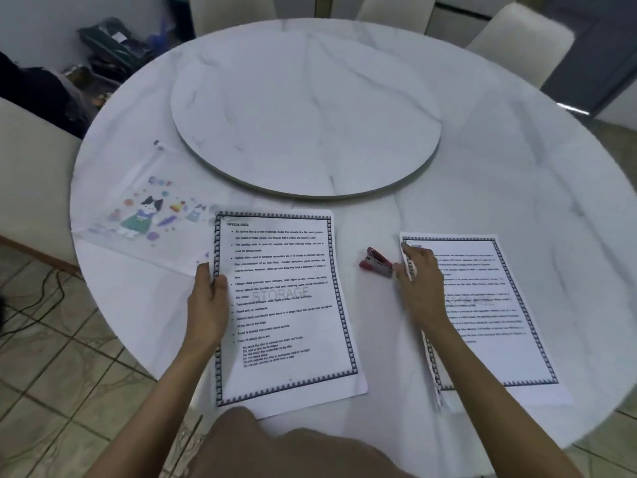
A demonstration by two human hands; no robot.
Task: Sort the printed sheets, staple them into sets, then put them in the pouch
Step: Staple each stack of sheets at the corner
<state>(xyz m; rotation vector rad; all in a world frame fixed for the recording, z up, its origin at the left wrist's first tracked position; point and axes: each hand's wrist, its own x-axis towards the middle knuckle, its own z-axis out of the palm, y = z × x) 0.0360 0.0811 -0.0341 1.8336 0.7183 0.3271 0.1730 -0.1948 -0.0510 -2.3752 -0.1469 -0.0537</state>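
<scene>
Fingers [206, 276] of the left hand [206, 305] curl round the edge of the sheet set [286, 305] lying left of the stapler [375, 263]. Right of the stapler, the right hand [418, 284] lies blurred on the second stack [499, 312]; whether it pinches, I cannot tell. That stack's near corner looks fanned, so a staple could miss pages. Far left of the stapler lies the pouch [144, 208].

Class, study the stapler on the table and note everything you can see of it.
The stapler is small, dark red with grey metal parts, apparently closed. It lies on the marble table between the left stack and the right stack of printed sheets. The thumb of the right hand is by one end; contact cannot be told.
</scene>
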